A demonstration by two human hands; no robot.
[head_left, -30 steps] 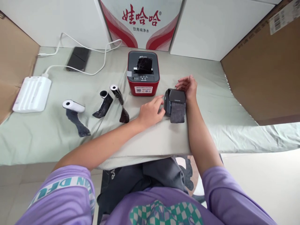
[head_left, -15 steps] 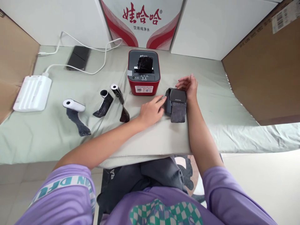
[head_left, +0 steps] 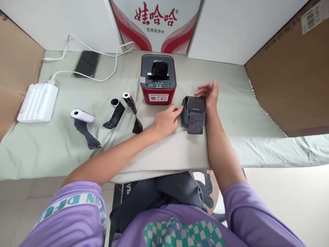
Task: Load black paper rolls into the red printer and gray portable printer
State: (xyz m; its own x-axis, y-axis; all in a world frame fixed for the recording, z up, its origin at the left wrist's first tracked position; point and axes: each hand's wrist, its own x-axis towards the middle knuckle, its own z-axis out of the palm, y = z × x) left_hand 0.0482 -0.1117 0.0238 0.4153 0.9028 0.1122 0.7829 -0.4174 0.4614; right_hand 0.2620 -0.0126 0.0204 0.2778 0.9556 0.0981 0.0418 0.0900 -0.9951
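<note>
Small dark printer (head_left: 196,103) sits on cloth (head_left: 226,85), near red printer (head_left: 158,96). My left hand (head_left: 166,120) half open, index finger at its side; my right hand (head_left: 209,96) loosely cupped along other side. Neither grips. I judge body light, hard, smooth; better hold both sides, avoid thin dark strip (head_left: 195,124).

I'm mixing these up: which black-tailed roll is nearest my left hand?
The rightmost, glossy, white-ended roll; the middle roll and leftmost roll lie farther from your left hand.

Left hand (head_left: 166,122), one: forefinger (head_left: 178,110) pointed toward the right hand (head_left: 210,96), thumb (head_left: 175,124) stood apart from it. Right hand, one: fingers (head_left: 204,86) curved inward, wrist (head_left: 211,109) behind them.
</note>
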